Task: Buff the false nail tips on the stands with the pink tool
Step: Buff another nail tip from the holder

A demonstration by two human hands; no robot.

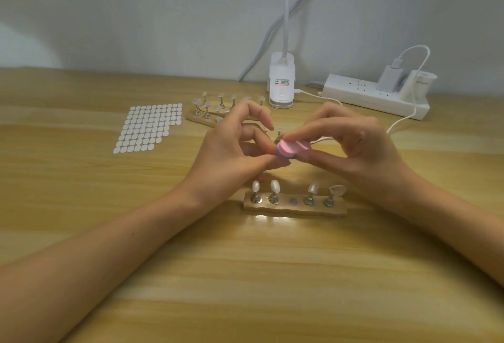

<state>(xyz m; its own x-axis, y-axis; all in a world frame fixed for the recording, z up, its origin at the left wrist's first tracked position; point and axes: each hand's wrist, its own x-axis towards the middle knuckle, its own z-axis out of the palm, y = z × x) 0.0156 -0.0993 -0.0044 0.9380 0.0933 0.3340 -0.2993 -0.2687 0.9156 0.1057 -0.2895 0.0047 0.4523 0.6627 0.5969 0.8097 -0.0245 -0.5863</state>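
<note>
Your two forearms came in from the near edge of the table (245, 274), and most of the free room lay on that near side, in front of the near stand (291, 210). This wooden strip lay left to right just below your hands and carried four nail tips (275, 185) upright on metal pegs, with the middle seat bare. Behind your hands, a second stand (196, 118) with more tips, a sheet of white stickers (150, 127), a white lamp base (281, 83) and a power strip (362, 94) stood along the far edge, against the pale wall (136, 15). The table was of light wood grain, with a bright reflection near the strip. Your right grip (351, 146) pinched the pink tool (290, 149) above the table, between the two stands; its long axis ran almost left to right, the rounded end pointing to your left grip (231, 149). That grip pinched a single peg (278, 137), held just beside the tool's end; I could not tell if they touched.
</note>
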